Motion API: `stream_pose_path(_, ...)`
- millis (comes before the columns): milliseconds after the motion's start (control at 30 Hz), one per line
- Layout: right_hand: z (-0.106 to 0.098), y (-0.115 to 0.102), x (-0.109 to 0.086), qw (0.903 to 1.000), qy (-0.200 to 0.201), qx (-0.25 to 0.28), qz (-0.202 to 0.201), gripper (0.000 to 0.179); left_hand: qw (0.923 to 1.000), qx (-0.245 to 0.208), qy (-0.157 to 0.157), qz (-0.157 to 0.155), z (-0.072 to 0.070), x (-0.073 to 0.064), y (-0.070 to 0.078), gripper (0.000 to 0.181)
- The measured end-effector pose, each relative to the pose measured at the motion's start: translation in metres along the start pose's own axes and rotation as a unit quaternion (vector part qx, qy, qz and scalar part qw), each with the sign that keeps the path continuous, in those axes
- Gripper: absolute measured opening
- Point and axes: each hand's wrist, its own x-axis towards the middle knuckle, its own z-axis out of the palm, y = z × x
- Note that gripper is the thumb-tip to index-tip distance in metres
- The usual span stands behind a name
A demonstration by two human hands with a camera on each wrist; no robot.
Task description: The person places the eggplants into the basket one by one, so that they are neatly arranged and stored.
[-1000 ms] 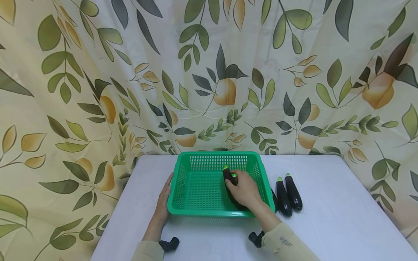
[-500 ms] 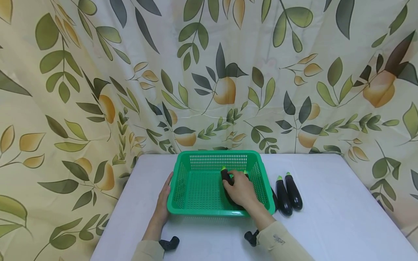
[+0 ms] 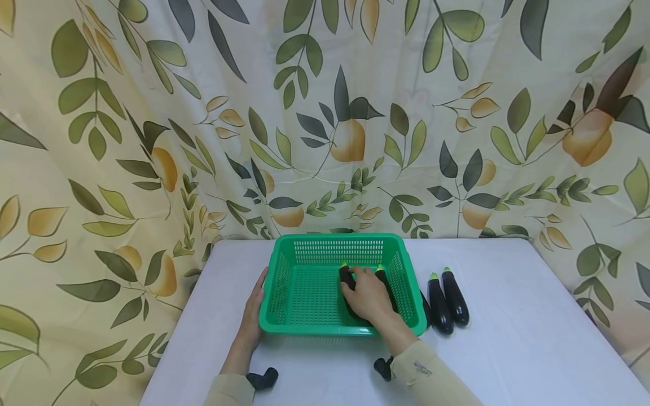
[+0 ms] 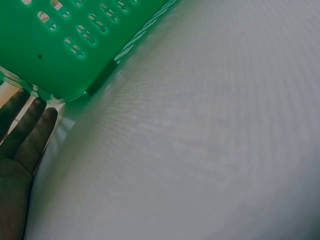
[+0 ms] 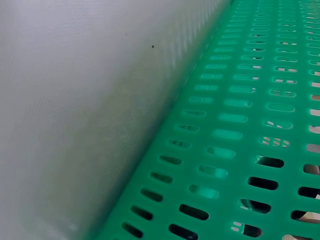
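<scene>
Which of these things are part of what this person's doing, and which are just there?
Part of the job:
- right hand, holding an eggplant
- basket, with a second eggplant inside
- left hand, against the basket's side
- probably the three eggplants outside, though no hand touches them

Just there:
- table
- patterned curtain

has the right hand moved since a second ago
Yes, the right hand has shifted left, away from the right wall of the green basket.

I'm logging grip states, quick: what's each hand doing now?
Left hand: open, fingers straight along the green perforated plastic basket.
Right hand: holding a long, dark purple eggplant inside that basket.
</scene>
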Motion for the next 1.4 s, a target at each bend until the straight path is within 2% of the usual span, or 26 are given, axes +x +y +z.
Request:
stream_pose_path(533, 0.0061, 0.0, -0.0013, 0.9973, -0.02, -0.07, -0.012, 0.051, 1.0, -0.004, 0.0, 0.007, -0.0004, 0.0001, 0.0, 0.052)
stream_pose_path(1400, 0.0099, 0.0009, -0.0013, 0.9893, -0.038, -0.137, -0.036, 0.048, 1.0, -0.006, -0.003, 0.007, -0.0004, 0.0, 0.0002, 0.055)
